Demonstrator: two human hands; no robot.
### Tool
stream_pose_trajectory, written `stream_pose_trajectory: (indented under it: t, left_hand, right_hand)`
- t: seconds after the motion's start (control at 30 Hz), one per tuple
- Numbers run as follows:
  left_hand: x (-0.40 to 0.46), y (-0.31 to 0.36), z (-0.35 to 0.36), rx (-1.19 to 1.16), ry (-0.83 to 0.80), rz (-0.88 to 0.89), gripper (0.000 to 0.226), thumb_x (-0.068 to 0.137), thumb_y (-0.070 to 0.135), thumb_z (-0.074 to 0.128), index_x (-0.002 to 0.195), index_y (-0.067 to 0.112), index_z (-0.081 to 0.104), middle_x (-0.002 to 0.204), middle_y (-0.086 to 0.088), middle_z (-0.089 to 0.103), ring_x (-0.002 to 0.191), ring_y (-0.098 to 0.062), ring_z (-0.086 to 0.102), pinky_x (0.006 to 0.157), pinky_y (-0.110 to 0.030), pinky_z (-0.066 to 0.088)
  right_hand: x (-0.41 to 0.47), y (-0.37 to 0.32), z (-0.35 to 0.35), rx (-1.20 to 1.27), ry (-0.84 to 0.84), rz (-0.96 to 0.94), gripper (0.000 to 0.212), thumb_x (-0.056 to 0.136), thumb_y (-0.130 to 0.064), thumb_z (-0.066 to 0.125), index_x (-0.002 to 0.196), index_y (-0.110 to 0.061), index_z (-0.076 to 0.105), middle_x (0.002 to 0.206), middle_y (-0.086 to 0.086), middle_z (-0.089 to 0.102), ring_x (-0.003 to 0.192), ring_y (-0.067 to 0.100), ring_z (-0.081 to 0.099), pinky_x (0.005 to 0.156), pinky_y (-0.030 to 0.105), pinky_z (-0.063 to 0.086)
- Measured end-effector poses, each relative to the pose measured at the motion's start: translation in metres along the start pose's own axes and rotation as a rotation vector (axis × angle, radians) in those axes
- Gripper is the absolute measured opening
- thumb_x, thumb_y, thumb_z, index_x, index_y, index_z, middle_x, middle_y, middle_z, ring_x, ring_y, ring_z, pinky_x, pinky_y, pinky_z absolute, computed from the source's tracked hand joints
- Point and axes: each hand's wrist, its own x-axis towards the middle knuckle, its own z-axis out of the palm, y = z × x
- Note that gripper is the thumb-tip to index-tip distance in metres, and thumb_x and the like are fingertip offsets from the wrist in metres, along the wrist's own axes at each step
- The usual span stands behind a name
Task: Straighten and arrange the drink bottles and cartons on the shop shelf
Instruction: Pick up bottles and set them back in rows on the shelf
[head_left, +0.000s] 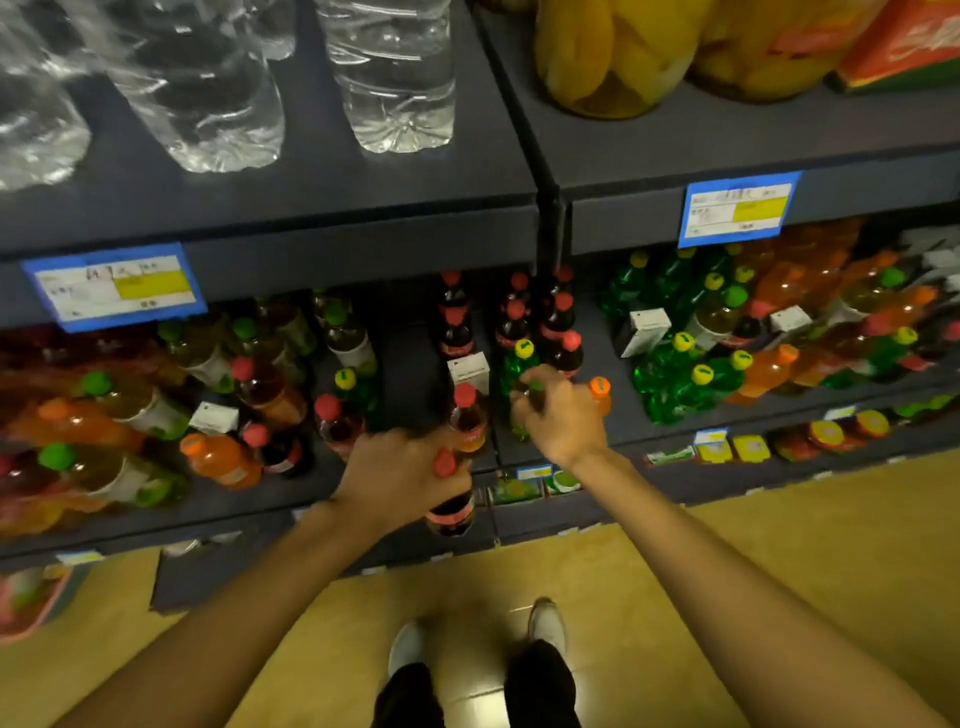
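Yellow-tan floor tiles (779, 571) ran beneath dark blue-grey shop shelving (363, 249), whose upper board carried clear water bottles (395, 78) and jars of yellow fruit (613, 52). The middle shelf (410, 374) was crowded with cola, orange and green soda bottles and small white cartons (469, 370). At its front edge, the left hand (395, 467) gripped a red-capped cola bottle (452, 499). The right hand (558, 410) curled round a green-capped bottle (535, 389). Blue-edged price tags (737, 208) lined the shelf fronts.
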Motion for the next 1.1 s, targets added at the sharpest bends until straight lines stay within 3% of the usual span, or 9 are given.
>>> stream_pose_trajectory:
  t: [0.23,0.4,0.53,0.7,0.8,0.93,1.1]
  left_hand:
    - [-0.015,-0.009,-0.018,0.050,0.000,-0.154,0.041,0.071,0.059,0.041,0.068,0.021,0.058,0.056,0.000,0.058,0.052,-0.025,0.058,0.043,-0.027,0.040]
    - [-0.019,-0.016,-0.030,0.021,-0.015,-0.179,0.043,0.072,0.060,0.042,0.073,0.021,0.060,0.063,-0.001,0.061,0.060,-0.027,0.061,0.049,-0.030,0.047]
    - [-0.017,-0.023,-0.027,0.023,-0.075,-0.164,0.040,0.074,0.059,0.047,0.077,0.022,0.061,0.067,-0.001,0.063,0.065,-0.027,0.062,0.052,-0.027,0.043]
    - [-0.005,-0.030,-0.017,0.012,-0.167,-0.125,0.038,0.077,0.059,0.049,0.079,0.021,0.057,0.069,0.000,0.062,0.067,-0.025,0.061,0.054,-0.027,0.042]
    - [0.009,-0.032,-0.011,-0.005,-0.204,-0.135,0.035,0.082,0.055,0.056,0.083,0.020,0.055,0.072,-0.002,0.062,0.071,-0.026,0.062,0.056,-0.029,0.044]
    - [0.032,-0.027,0.004,-0.035,-0.327,-0.178,0.037,0.089,0.056,0.047,0.100,0.021,0.049,0.088,-0.005,0.064,0.085,-0.028,0.062,0.068,-0.034,0.047]
    - [0.058,-0.018,0.040,-0.101,-0.383,-0.173,0.038,0.094,0.048,0.045,0.110,0.014,0.046,0.106,-0.013,0.060,0.094,-0.033,0.060,0.073,-0.037,0.047]
  right_hand:
    - [0.032,-0.040,0.058,-0.121,-0.221,-0.082,0.053,0.088,-0.047,0.056,0.133,-0.023,0.041,0.111,0.012,0.064,0.105,0.034,0.060,0.080,0.041,0.051]
    - [0.043,-0.041,0.074,-0.358,-0.235,-0.017,0.044,0.093,-0.038,0.053,0.131,-0.017,0.043,0.121,0.016,0.057,0.110,0.034,0.057,0.082,0.040,0.048]
    - [0.041,-0.035,0.078,-0.436,-0.269,0.079,0.045,0.093,-0.034,0.052,0.134,-0.019,0.039,0.120,0.014,0.057,0.108,0.033,0.058,0.077,0.039,0.049]
    - [0.024,-0.024,0.071,-0.284,-0.233,0.102,0.040,0.093,-0.027,0.053,0.127,-0.008,0.044,0.113,0.019,0.061,0.104,0.037,0.060,0.079,0.042,0.051]
    - [0.000,-0.009,0.057,-0.161,-0.207,0.117,0.038,0.090,-0.028,0.059,0.119,-0.007,0.048,0.105,0.021,0.063,0.099,0.041,0.060,0.070,0.039,0.047]
    - [-0.036,0.006,0.034,-0.026,-0.078,0.115,0.035,0.086,-0.033,0.063,0.111,-0.011,0.052,0.094,0.018,0.066,0.088,0.042,0.061,0.063,0.039,0.047]
    - [-0.058,0.016,0.001,0.032,0.019,0.144,0.026,0.082,-0.031,0.068,0.097,-0.012,0.058,0.083,0.013,0.067,0.078,0.036,0.061,0.057,0.030,0.033]
